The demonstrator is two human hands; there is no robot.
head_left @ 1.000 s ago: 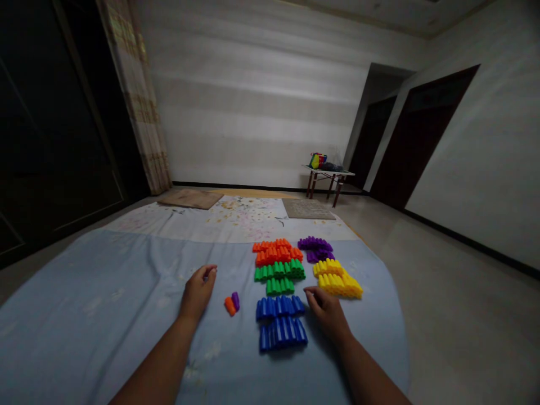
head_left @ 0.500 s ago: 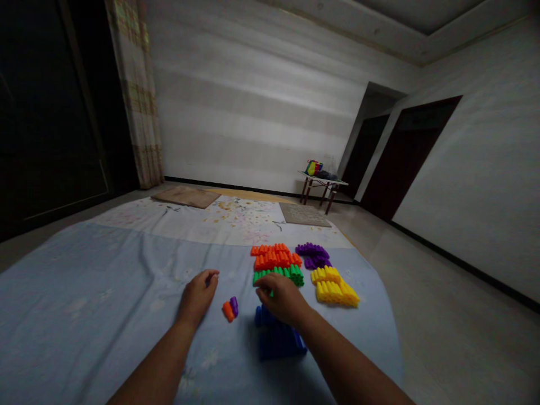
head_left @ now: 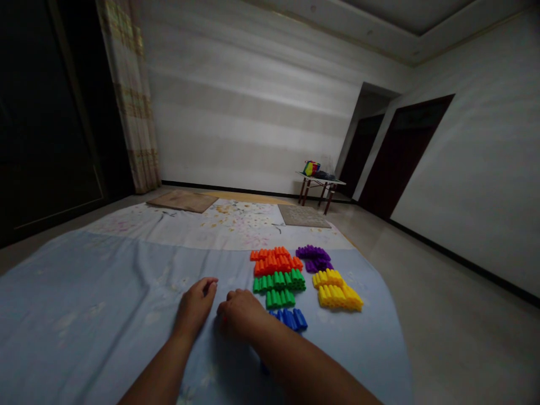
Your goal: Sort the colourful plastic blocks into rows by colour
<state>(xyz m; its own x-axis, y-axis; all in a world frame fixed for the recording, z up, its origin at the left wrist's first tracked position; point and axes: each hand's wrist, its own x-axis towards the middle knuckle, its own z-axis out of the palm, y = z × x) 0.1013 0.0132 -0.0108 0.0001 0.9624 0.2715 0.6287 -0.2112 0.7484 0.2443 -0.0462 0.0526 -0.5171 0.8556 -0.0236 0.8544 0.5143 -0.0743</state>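
Observation:
On the light blue cloth, my left hand [head_left: 196, 306] rests with its fingers loosely curled and a gap at the thumb; nothing shows in it. Just to its right, my right hand [head_left: 244, 315] is bent down with its fingers closed around a small orange bullet-shaped plastic block [head_left: 224, 319], of which only a sliver shows. The purple block beside it is hidden. Blue blocks [head_left: 291, 319] lie partly under my right forearm. Beyond them are rows of green blocks [head_left: 280, 289] and orange blocks [head_left: 276, 260].
Yellow blocks [head_left: 337, 289] and purple blocks [head_left: 313, 256] are grouped on the right. Farther off, a brown board [head_left: 183, 200] and a grey-brown mat [head_left: 304, 215] lie on the flowered cloth [head_left: 248, 219]. A small table [head_left: 320, 179] with bags stands near the far wall.
My right hand has moved left and down, from above the blue and green blocks to the loose orange and purple blocks, covering them. My left hand has hardly moved.

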